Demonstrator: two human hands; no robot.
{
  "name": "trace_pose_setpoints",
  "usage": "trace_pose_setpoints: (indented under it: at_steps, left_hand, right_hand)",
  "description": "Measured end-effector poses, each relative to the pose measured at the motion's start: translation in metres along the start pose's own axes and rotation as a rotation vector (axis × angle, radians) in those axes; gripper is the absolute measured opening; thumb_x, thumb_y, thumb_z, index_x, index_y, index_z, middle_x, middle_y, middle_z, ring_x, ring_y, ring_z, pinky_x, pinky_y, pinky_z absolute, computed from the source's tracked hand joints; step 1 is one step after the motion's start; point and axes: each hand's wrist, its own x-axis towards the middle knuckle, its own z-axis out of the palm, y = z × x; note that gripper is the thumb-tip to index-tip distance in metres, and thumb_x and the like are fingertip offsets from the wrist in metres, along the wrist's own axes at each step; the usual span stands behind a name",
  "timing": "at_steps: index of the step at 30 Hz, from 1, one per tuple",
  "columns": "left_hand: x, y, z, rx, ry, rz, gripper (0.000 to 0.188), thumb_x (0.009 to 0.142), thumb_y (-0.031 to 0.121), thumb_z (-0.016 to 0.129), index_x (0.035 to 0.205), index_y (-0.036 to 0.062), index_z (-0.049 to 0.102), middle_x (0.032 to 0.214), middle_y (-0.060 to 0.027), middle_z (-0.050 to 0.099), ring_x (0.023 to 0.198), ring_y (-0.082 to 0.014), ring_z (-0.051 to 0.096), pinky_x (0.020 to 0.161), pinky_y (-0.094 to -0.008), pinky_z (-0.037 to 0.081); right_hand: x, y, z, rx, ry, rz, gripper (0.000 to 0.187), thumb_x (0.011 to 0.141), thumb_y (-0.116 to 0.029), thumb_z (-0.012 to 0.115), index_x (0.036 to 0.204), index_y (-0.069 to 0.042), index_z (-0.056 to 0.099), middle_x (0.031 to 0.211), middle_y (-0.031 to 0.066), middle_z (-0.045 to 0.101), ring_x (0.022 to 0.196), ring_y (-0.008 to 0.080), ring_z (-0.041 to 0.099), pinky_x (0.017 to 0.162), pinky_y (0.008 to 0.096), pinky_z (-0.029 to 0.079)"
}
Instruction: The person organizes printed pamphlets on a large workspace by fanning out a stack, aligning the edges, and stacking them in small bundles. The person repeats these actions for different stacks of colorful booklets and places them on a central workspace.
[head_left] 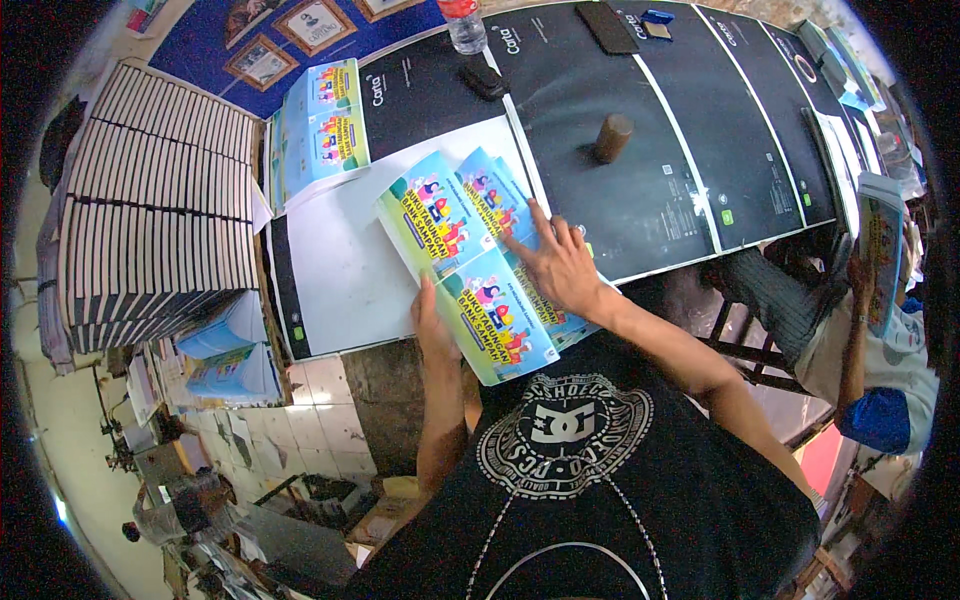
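My left hand [432, 325] grips the left edge of a colourful printed cover sheet [450, 250], its thumb at the edge and its other fingers mostly hidden. The sheet bears two cartoon panels on blue, green and white and is tilted over the table's near edge. Under it, to the right, lie more sheets of the same print [488, 190]. My right hand [562, 262] rests on those with fingers spread, the fingertips touching the paper. White board or paper [340, 270] lies beneath, on the black-topped table.
At left stands a tall stack of books [160, 200], beside a pile of printed sheets [320, 130]. A brown cylinder [612, 138], a dark object [484, 80] and a water bottle [465, 28] stand farther back. Another person [870, 330] at right holds printed sheets.
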Motion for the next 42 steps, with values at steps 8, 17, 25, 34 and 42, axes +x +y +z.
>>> trace_pose_setpoints:
  at_steps: [8, 17, 25, 34, 42]
  left_hand:
    - [0.002, -0.013, 0.027, 0.038, 0.043, 0.056, 0.048, 0.109, 0.035, 0.044, 0.129, -0.0067, 0.055, 0.117, -0.0139, 0.067, 0.099, -0.0196, 0.068, 0.085, -0.0338, 0.057]
    - [0.019, -0.034, 0.049, -0.271, -0.127, -0.176, 0.055, 0.109, 0.041, 0.040, 0.145, -0.0006, 0.042, 0.134, -0.0159, 0.059, 0.117, -0.0261, 0.063, 0.100, -0.0412, 0.053]
    - [0.025, -0.037, 0.039, -0.277, -0.165, -0.220, 0.055, 0.109, 0.040, 0.038, 0.148, 0.0011, 0.039, 0.139, -0.0157, 0.056, 0.123, -0.0276, 0.060, 0.103, -0.0435, 0.051]
    - [0.008, -0.015, 0.020, 0.046, -0.005, -0.197, 0.057, 0.108, 0.044, 0.038, 0.146, 0.0014, 0.042, 0.137, -0.0214, 0.058, 0.122, -0.0335, 0.060, 0.101, -0.0494, 0.051]
    - [-0.017, 0.027, -0.024, -0.112, -0.008, -0.114, 0.065, 0.105, 0.050, 0.043, 0.149, 0.0023, 0.039, 0.143, -0.0214, 0.053, 0.125, -0.0364, 0.058, 0.105, -0.0526, 0.048]
  right_hand:
    - [0.011, 0.022, -0.010, 0.608, -0.044, 0.233, 0.057, 0.102, -0.047, 0.045, 0.149, -0.016, 0.048, 0.160, 0.0207, 0.032, 0.147, 0.0412, 0.027, 0.117, 0.0547, 0.024]
    - [0.015, 0.020, -0.023, 0.806, -0.110, 0.417, 0.106, 0.084, -0.074, 0.060, 0.154, 0.001, 0.033, 0.153, 0.0327, 0.035, 0.147, 0.0442, 0.028, 0.119, 0.0566, 0.016]
    - [0.015, 0.023, -0.025, 0.833, -0.152, 0.459, 0.100, 0.088, -0.075, 0.054, 0.156, -0.005, 0.034, 0.155, 0.0308, 0.034, 0.148, 0.0442, 0.026, 0.120, 0.0561, 0.017]
    - [0.016, 0.029, -0.030, 0.898, -0.168, 0.433, 0.099, 0.089, -0.068, 0.060, 0.154, 0.001, 0.034, 0.150, 0.0322, 0.041, 0.143, 0.0449, 0.035, 0.117, 0.0518, 0.029]
    - [0.009, 0.021, -0.008, 0.362, 0.216, 0.095, 0.043, 0.092, -0.035, 0.070, 0.129, -0.014, 0.068, 0.153, 0.0260, 0.040, 0.141, 0.0479, 0.034, 0.112, 0.0571, 0.035]
